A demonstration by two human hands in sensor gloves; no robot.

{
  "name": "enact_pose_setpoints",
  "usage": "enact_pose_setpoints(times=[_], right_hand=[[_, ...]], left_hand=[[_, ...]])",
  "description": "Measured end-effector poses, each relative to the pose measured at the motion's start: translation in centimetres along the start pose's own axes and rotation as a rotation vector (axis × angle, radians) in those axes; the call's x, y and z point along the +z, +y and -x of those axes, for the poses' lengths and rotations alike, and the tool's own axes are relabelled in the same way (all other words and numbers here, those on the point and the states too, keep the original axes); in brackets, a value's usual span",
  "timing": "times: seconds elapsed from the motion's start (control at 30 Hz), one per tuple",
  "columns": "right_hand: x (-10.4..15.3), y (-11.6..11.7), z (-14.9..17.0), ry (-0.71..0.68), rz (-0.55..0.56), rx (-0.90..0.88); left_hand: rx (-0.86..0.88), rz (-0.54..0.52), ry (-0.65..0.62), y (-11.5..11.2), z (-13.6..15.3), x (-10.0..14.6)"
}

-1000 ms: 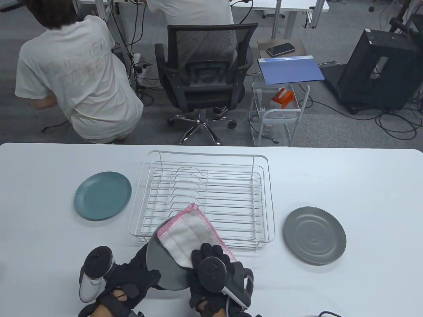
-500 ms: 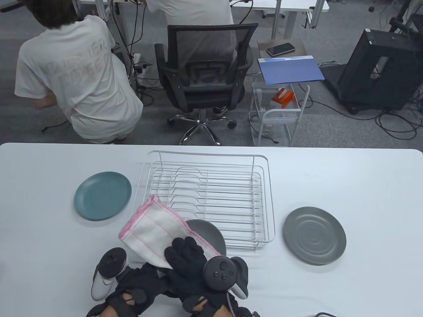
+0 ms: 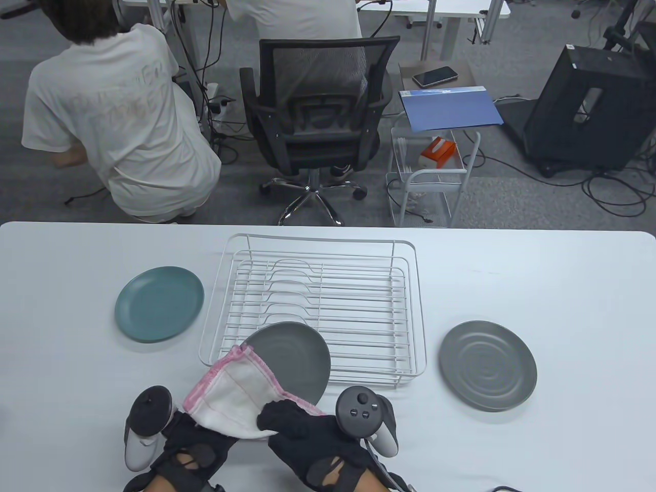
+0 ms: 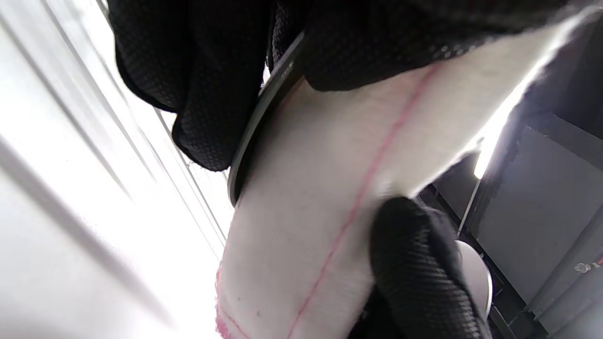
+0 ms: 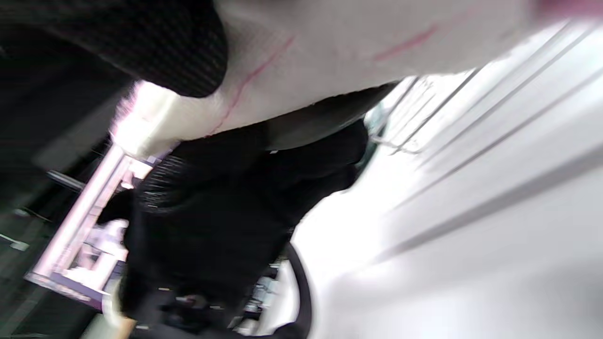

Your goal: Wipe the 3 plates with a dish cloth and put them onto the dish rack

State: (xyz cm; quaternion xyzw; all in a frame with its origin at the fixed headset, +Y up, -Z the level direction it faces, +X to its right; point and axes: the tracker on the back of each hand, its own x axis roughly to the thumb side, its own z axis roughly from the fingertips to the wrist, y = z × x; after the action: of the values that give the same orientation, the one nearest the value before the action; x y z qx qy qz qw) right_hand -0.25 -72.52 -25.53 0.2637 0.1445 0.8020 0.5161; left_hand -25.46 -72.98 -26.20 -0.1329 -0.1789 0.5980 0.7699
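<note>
Near the table's front edge, the left hand point(image 3: 197, 451) gripped the round dark grey plate point(image 3: 294, 359) by its rim, tilted over the white wire dish rack's point(image 3: 318, 307) front rail. The right hand point(image 3: 307, 435) pinched the pink-edged white dish cloth point(image 3: 233, 397) against it. Firm circular strokes across the whole face would serve best.

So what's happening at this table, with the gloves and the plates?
A person in sensor gloves is wiping plates. The left hand holds a grey plate tilted up at the near edge of the dish rack, and the right hand holds a pink-edged cloth against it. The rack has nothing in it yet. A teal plate lies left of the rack and a second grey plate right of it, both flat on the table.
</note>
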Motion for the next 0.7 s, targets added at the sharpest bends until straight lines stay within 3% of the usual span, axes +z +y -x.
enact_pose_setpoints(times=[0.17,0.4,0.6,0.7], right_hand=[[0.4,-0.6,0.8,0.150,0.061,0.091],[1.2,-1.1,0.9,0.236,0.225,0.156],[1.7,-1.7,0.4,0.174,0.422,0.175],[1.8,-1.8,-0.1,0.089,0.460,0.164]], left_hand=[[-0.007,-0.029,0.023,0.2,0.3,0.1],[-0.036,0.028,0.015,-0.5,0.2,-0.1],[-0.040,0.141,0.003,-1.7,0.2,-0.6],[-0.054,0.218,0.006,-2.7,0.2,-0.9]])
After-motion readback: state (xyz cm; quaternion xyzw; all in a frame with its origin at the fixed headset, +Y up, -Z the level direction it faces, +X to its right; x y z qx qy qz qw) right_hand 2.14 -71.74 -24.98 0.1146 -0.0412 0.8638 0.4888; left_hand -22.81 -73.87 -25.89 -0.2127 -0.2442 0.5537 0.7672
